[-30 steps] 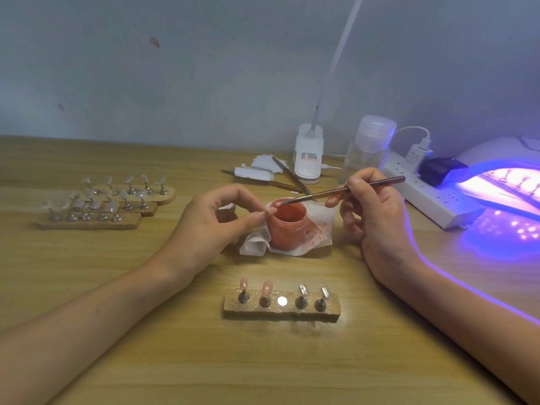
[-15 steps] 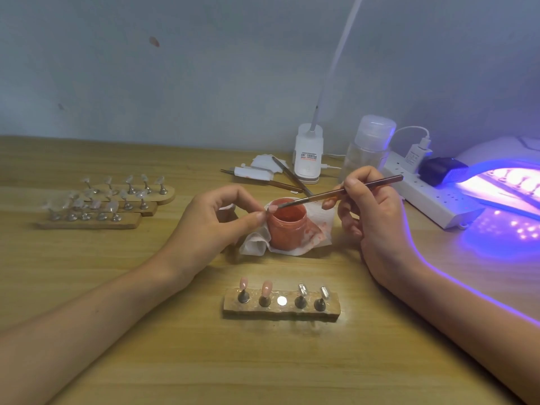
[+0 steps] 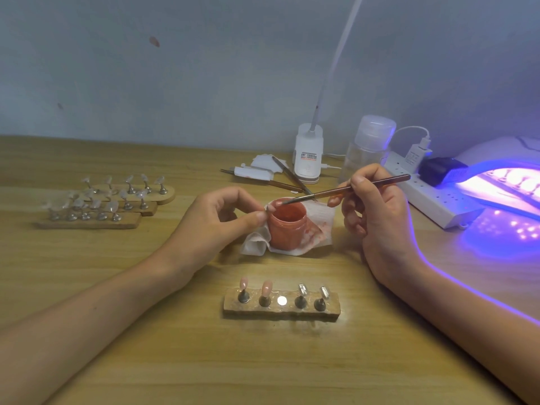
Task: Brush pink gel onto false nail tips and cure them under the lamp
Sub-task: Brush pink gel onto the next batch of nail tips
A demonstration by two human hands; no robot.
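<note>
Right hand pinches the brush, its bristles on the rim of the pink gel jar. Left hand pinches a nail tip at the jar's left edge. Bare table separates the jar from the nail stand. The lit lamp sits far right.

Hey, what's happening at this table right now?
A person is painting false nails. The right hand holds a brush, its tip at the rim of the open jar of pink gel. The left hand pinches a small piece beside the jar. The wooden holder in front carries two pink tips, two clear tips and one bare spot. The lamp glows purple.
</note>
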